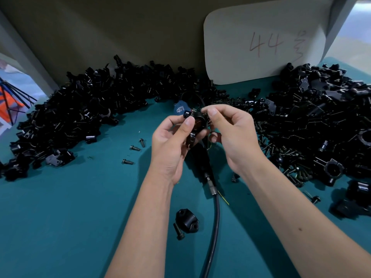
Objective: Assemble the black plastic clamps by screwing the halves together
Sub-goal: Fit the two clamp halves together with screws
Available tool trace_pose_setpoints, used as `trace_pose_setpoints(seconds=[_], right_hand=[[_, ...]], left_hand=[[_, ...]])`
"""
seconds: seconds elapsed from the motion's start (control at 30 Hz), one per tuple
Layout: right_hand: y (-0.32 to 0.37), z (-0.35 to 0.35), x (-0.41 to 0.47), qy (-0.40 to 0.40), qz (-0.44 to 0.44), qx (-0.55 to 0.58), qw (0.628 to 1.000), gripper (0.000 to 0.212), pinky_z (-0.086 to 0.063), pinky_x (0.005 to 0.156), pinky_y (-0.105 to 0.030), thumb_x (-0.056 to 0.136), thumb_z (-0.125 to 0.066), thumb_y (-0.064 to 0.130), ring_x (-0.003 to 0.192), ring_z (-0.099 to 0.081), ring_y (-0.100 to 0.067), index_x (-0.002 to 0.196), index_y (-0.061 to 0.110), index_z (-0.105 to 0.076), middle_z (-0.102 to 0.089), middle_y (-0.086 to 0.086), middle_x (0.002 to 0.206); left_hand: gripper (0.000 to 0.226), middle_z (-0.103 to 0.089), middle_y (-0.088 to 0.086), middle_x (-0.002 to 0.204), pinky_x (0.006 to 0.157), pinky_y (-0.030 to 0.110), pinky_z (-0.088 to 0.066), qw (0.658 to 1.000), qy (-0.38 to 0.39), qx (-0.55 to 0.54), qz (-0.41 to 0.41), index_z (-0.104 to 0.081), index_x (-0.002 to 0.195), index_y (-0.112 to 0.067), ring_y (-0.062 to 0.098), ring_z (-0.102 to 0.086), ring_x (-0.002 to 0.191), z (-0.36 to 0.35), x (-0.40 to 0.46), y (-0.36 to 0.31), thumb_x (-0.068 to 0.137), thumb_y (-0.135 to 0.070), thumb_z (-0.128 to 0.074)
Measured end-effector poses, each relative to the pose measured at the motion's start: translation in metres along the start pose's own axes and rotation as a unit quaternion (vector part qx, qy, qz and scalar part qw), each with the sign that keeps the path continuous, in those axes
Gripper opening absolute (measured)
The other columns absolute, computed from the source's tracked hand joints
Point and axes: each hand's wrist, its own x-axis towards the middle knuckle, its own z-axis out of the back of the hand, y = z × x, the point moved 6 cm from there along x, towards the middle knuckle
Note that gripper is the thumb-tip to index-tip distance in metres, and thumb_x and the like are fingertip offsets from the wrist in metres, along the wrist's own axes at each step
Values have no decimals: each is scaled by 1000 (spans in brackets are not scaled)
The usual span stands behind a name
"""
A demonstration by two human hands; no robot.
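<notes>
My left hand [172, 145] grips a black plastic clamp [197, 125] above the middle of the teal table, thumb on its top. My right hand [232, 133] pinches something small at the clamp's upper right edge between thumb and forefinger; the pinched item is hidden by the fingertips. A loose clamp half [186, 220] lies on the table below my hands with a dark screw [178, 231] beside it.
Large heaps of black clamp parts lie at the left [80, 109] and right [321, 121]. Loose screws [135, 148] are scattered left of my hands, and many more at the right [285, 157]. A black hose with a tool [215, 207] runs under my arms. A "44" card [265, 41] leans at the back.
</notes>
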Motion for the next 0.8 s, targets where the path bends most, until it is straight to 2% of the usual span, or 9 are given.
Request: trace_pose_setpoints(seconds=[0.07, 0.1, 0.2, 0.3, 0.4, 0.53, 0.63, 0.7, 0.8], right_hand=[[5, -1, 1, 30, 31, -23, 999, 14, -49, 61, -25, 101, -66, 17, 78, -65, -19, 102, 21, -79, -73, 6, 89], [8, -4, 0, 46, 48, -27, 997, 14, -52, 64, -25, 100, -67, 15, 80, -66, -14, 102, 21, -80, -73, 7, 89], [10, -8, 0, 67, 52, -15, 996, 15, -57, 73, -36, 97, -70, 10, 82, -66, -14, 94, 21, -81, -76, 0, 88], [13, -5, 0, 73, 62, -29, 995, 11, -58, 70, -28, 93, -74, 12, 82, -66, -18, 85, 19, -78, -73, -11, 86], [16, -5, 0, 81, 117, -111, 984, 15, -53, 68, -23, 97, -70, 15, 76, -61, -15, 83, 15, -67, -64, -22, 85], [17, -9, 0, 112, 182, -283, 935, 26, -39, 73, -24, 107, -55, 28, 82, -50, -14, 82, 21, -54, -51, -1, 85], [16, -2, 3, 85, 174, -319, 928, 42, -37, 72, -28, 105, -56, 38, 80, -47, -17, 69, 15, -54, -46, -2, 81], [20, 1, 3, 55, 185, -334, 922, 50, -39, 70, -30, 104, -53, 45, 78, -47, -18, 66, 14, -57, -46, -4, 78], [26, -6, -3, 81, 231, -382, 891, 41, -39, 77, -33, 108, -43, 34, 84, -47, -22, 73, 15, -54, -46, -5, 84]], left_hand=[[21, -71, 17, 100, 80, 37, -62, 999, -4, 25, -38, -68, 95, -7, 26, -73, 87, 1, 1, -3, 81, -16, -80], [19, -70, 16, 99, 79, 37, -62, 998, 0, 43, -55, -69, 94, -8, 25, -73, 87, 1, 2, -4, 81, -14, -81], [17, -73, 6, 91, 79, 39, -63, 994, 14, 69, -82, -71, 91, -10, 25, -73, 84, -1, 1, -5, 79, -11, -83], [17, -76, 5, 95, 81, 43, -63, 991, 24, 93, -97, -74, 92, -10, 28, -74, 86, 0, 1, -7, 79, -7, -84], [25, -78, -1, 97, 83, 44, -63, 983, 33, 143, -112, -78, 88, -24, 25, -75, 85, -2, 1, -9, 79, -1, -83], [29, -79, -3, 102, 86, 48, -63, 973, 41, 192, -119, -77, 86, -30, 23, -74, 84, -4, -1, -10, 77, -3, -85], [24, -78, -1, 107, 86, 56, -60, 957, 47, 252, -135, -74, 87, -23, 30, -73, 88, -8, -1, -9, 76, -8, -88], [22, -78, -1, 107, 84, 54, -59, 950, 44, 274, -144, -74, 89, -17, 34, -72, 90, -12, -1, -8, 76, -10, -89], [23, -79, -3, 103, 79, 33, -59, 961, 45, 232, -141, -75, 88, -24, 20, -74, 87, -12, -1, -8, 78, -7, -86]])
